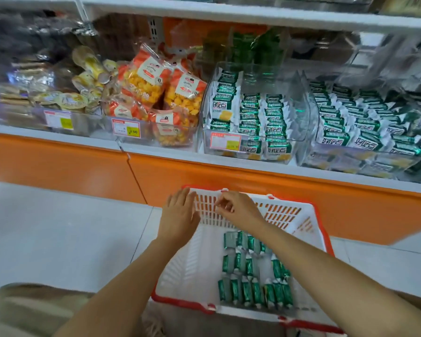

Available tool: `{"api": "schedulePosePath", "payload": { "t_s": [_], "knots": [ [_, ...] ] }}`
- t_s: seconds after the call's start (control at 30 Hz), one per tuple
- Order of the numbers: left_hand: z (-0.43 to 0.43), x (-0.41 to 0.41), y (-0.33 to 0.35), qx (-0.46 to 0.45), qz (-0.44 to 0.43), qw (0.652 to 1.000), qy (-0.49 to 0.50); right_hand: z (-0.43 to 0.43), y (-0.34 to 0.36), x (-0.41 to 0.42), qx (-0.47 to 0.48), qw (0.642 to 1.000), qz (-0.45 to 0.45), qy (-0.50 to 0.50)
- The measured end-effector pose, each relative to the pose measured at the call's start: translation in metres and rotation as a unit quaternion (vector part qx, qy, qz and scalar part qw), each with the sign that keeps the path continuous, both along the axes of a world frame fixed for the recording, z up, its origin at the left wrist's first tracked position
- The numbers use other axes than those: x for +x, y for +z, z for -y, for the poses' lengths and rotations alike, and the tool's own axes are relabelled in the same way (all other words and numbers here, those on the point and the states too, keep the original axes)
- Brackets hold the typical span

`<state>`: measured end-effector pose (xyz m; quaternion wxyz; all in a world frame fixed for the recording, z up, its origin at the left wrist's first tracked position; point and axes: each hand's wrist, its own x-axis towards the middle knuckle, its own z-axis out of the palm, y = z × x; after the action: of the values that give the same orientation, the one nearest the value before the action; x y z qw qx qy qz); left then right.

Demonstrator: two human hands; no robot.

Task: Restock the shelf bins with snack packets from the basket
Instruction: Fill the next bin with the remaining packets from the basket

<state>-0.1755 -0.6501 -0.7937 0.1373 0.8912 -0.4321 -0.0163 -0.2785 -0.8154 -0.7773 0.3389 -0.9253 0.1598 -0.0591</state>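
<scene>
A white basket with a red rim stands on the floor below the shelf. Several green-and-white snack packets lie in rows on its bottom. My left hand hovers over the basket's far left corner with straight, spread fingers and holds nothing. My right hand is just right of it, over the far wall, fingers curled in with nothing visible in them. On the shelf above, a clear bin holds the same green packets on its left and is bare on its right. A second bin further right is packed with them.
Orange bags of yellow snacks fill the bin left of the green one, and round yellow-lidded cups sit further left. An orange base panel runs under the shelf. White floor tiles spread to the left.
</scene>
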Motion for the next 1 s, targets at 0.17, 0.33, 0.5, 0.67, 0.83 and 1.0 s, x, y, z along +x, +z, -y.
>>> {"api": "schedulePosePath", "payload": {
  "t_s": [0.17,0.33,0.5,0.67,0.83,1.0],
  "knots": [
    [-0.016,0.005,-0.039,0.096,-0.082,0.991,0.038,-0.003,-0.077,-0.018,0.011,0.990,-0.144,-0.002],
    [-0.025,0.012,-0.069,0.074,-0.096,0.992,0.035,0.000,-0.146,-0.021,0.016,0.969,-0.248,0.003],
    [-0.028,0.021,-0.084,0.015,-0.105,0.993,0.041,-0.004,-0.195,-0.019,0.018,0.949,-0.316,0.001],
    [-0.026,0.019,-0.086,-0.016,-0.107,0.992,0.063,-0.008,-0.222,-0.022,-0.040,0.932,-0.356,0.057],
    [-0.026,0.020,-0.089,-0.017,-0.092,0.994,0.056,-0.008,-0.222,-0.021,-0.038,0.933,-0.356,0.037],
    [-0.026,0.020,-0.089,-0.006,-0.077,0.995,0.061,0.002,-0.198,-0.014,0.021,0.960,-0.280,-0.019]
  ]
}}
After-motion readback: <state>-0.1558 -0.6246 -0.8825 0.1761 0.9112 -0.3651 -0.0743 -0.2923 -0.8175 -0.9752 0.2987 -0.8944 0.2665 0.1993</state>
